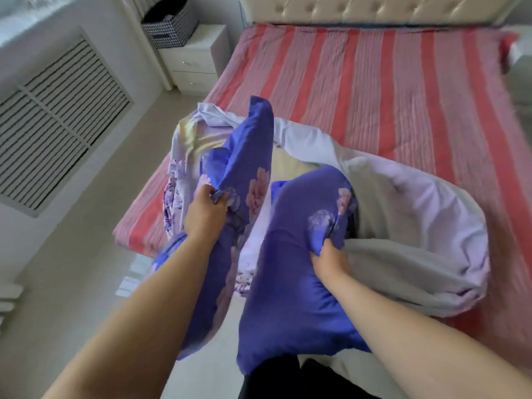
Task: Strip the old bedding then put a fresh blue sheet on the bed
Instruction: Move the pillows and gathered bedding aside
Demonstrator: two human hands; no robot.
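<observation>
A blue sheet (pixel 288 249) with pink flowers and a pale lilac underside is bunched at the foot corner of the bed. My left hand (pixel 205 212) grips one fold of it, my right hand (pixel 328 259) grips another fold lower down. Part of the sheet hangs off the bed's edge toward my legs. The bed (pixel 403 90) is covered by a red and pink striped quilt that lies flat up to the tufted cream headboard (pixel 374 8).
A white nightstand (pixel 195 61) with a dark woven basket (pixel 169 24) stands left of the headboard. A slatted radiator cover (pixel 54 125) lines the left wall under the window. Beige floor (pixel 95 246) runs along the bed's left side.
</observation>
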